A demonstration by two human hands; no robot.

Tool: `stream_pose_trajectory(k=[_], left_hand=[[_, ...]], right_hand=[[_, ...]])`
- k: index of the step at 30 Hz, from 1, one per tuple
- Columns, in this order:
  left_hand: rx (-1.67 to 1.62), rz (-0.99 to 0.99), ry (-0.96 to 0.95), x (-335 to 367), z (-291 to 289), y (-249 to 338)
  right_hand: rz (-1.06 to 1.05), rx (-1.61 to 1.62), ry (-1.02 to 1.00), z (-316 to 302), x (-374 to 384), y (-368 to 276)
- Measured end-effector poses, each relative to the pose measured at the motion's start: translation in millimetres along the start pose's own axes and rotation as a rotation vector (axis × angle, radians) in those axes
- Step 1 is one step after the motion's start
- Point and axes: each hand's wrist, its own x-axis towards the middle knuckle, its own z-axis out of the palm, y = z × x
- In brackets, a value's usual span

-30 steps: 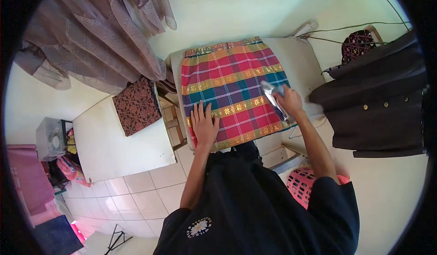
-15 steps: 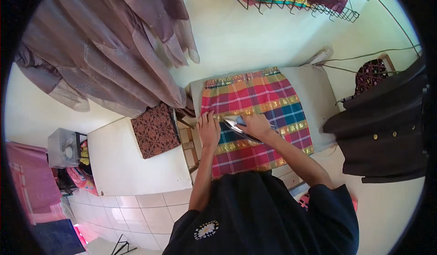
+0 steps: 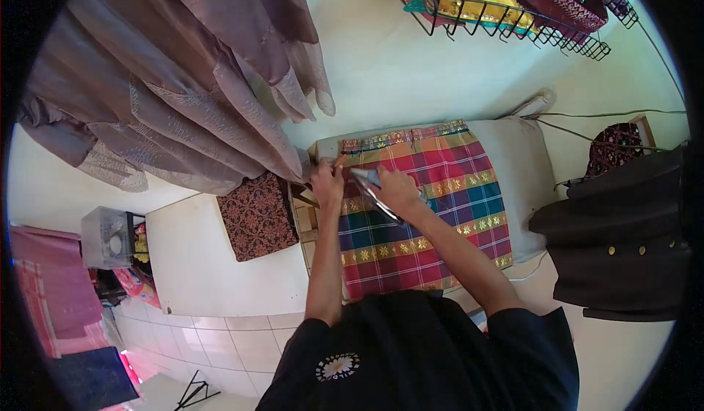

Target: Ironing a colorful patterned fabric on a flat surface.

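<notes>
A checked skirt [image 3: 429,228] in red, teal and gold, with a gathered waistband at its far end, lies spread on a grey padded board [image 3: 523,184]. My right hand [image 3: 400,192] is closed round the handle of a clothes iron [image 3: 379,204]. The iron's shiny sole edge shows, its tip pointing far left toward the skirt's left side; whether it touches the cloth I cannot tell. At the skirt's left edge, below the waistband, my left hand [image 3: 327,185] has its fingers bent on the cloth and seems to grip it. Its fingertips are partly hidden.
Left of the board, a folded dark floral cloth [image 3: 258,217] lies on a white table [image 3: 209,264]. Mauve garments [image 3: 191,81] hang at the far left, a dark buttoned garment [image 3: 616,235] at the right. A wire basket [image 3: 506,26] of fabrics is on the wall.
Both hands have moved farther up the skirt toward the waistband, the iron going with my right hand. My left hand has gone from lying flat to bent fingers at the edge. The view has shifted slightly.
</notes>
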Motion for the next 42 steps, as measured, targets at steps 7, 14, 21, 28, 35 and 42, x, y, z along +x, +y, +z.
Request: stream_pose_trajectory(k=[7, 14, 21, 28, 35, 42], left_hand=[[-0.002, 0.107, 0.002, 0, 2, 4], [-0.691, 0.222, -0.014, -30, 21, 49], [-0.335, 0.363, -0.257, -54, 35, 49], [-0.115, 0.388, -0.286, -58, 39, 44], [-0.028, 0.296, -0.153, -66, 74, 75], [0.086, 0.580, -0.315, -84, 80, 87]], right_hand=[[-0.063, -0.033, -0.129, -3, 1, -9], [0.092, -0.025, 0.061, 30, 18, -2], [0.232, 0.031, 0.196, 8, 7, 17], [0.276, -0.026, 0.110, -9, -13, 30], [0.224, -0.051, 0.170, -7, -31, 53], [0.487, -0.051, 0.270, -38, -48, 114]])
